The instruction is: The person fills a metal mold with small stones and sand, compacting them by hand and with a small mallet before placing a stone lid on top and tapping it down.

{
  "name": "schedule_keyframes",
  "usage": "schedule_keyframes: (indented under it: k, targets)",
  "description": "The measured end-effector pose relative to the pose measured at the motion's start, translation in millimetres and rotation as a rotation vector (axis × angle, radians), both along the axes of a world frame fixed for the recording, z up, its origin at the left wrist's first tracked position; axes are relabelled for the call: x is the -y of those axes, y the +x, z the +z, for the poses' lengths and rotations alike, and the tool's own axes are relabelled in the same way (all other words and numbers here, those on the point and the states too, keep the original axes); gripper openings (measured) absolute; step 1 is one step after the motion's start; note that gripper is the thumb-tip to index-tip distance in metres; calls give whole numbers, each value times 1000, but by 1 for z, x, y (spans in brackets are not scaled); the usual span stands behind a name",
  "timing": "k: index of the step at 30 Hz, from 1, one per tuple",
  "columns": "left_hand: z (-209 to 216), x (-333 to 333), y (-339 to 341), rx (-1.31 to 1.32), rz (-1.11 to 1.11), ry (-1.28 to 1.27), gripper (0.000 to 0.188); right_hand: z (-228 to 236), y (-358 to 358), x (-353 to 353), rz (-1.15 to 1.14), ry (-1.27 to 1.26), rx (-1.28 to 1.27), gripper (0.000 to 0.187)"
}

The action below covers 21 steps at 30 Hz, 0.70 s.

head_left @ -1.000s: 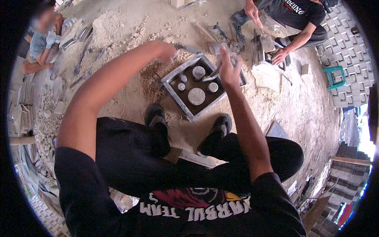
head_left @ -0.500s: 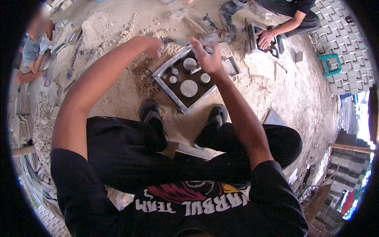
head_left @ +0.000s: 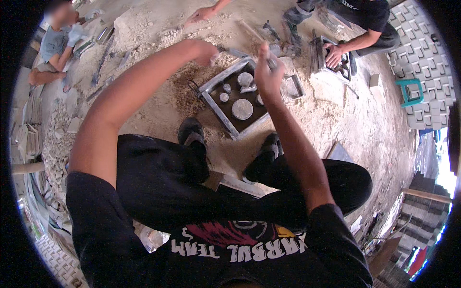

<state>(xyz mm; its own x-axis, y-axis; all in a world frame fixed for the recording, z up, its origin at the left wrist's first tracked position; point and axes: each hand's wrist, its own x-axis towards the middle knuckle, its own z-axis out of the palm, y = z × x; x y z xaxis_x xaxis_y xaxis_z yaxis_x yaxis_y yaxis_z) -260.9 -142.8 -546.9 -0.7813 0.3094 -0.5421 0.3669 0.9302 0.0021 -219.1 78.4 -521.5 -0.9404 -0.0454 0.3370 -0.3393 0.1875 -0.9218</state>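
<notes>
A square metal-rimmed frame [head_left: 218,115] lies on the ground before my feet, filled with dark packed material. Several round, pale grey pieces sit in it, the largest a flat disc [head_left: 242,109]. My left hand [head_left: 206,53] is raised beyond the frame's far left side, its fingers curled and somewhat blurred; anything in them is hidden. Above the frame's right side, my right hand [head_left: 269,74] is closed around a small greyish thing, its kind unclear. That forearm partly covers the frame and one round piece.
At the upper right another person's hand [head_left: 333,56] works at a second frame [head_left: 318,55]. A third hand [head_left: 201,15] reaches over loose powder at the top. Someone sits far left. A wooden handle [head_left: 252,31], a small tray [head_left: 298,86] and a teal stool [head_left: 410,92] stand around.
The whole view has shifted, so the scene sits farther right. My left hand has moved slightly right, towards the frame's far side. Another person's hand now shows clearly at the top.
</notes>
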Motion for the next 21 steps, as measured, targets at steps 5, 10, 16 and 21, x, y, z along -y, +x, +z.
schedule_keyframes:
  k: [5, 10, 16, 21]
  targets:
    - [-34, 44, -9, 21, 120, 74, 24, -35, -11, 18, 101, 111, -92, 46]
    - [-29, 26, -11, 34, 24, -59, 31, -14, -3, 23, -86, -13, -119, 37]
    - [-2, 10, 8, 33, 57, -70, 35, -8, -17, 29, 121, 261, -71, 26]
    - [-43, -13, 17, -200, 47, 50, 50, -49, -50, 28, 132, 310, -37, 27]
